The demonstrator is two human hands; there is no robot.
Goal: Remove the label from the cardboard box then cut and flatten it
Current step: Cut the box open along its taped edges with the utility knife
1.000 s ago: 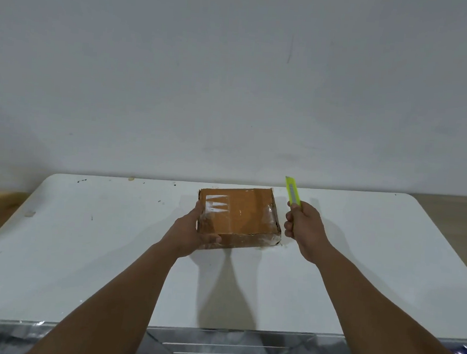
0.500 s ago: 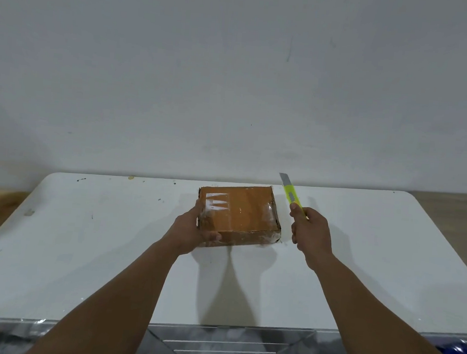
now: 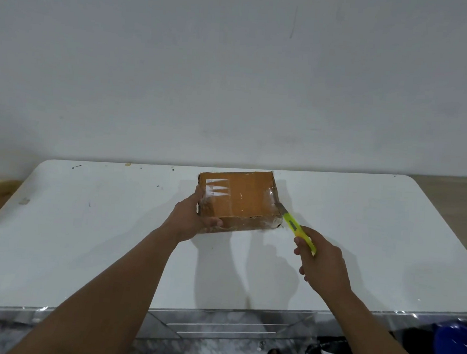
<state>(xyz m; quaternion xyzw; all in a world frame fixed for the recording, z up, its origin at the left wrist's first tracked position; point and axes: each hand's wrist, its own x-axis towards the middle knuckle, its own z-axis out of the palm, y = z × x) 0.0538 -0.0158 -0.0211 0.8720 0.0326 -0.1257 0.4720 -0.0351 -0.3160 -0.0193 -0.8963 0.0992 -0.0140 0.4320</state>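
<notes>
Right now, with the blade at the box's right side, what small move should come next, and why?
Probably draw the knife along the taped right edge of the box to slit the tape. The right hand grips the yellow handle with the blade tip at the box's near right corner, the left hand steadies the left side, and the box is closed and wrapped in clear tape.

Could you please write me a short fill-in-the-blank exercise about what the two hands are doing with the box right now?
1. The left hand grips the ____ side of the cardboard box.
2. The right hand holds a ____ utility knife.
3. The knife's blade meets the box at its near ____ corner.
4. The box rests on a ____ table.

Missing words: left; yellow-green; right; white
</notes>
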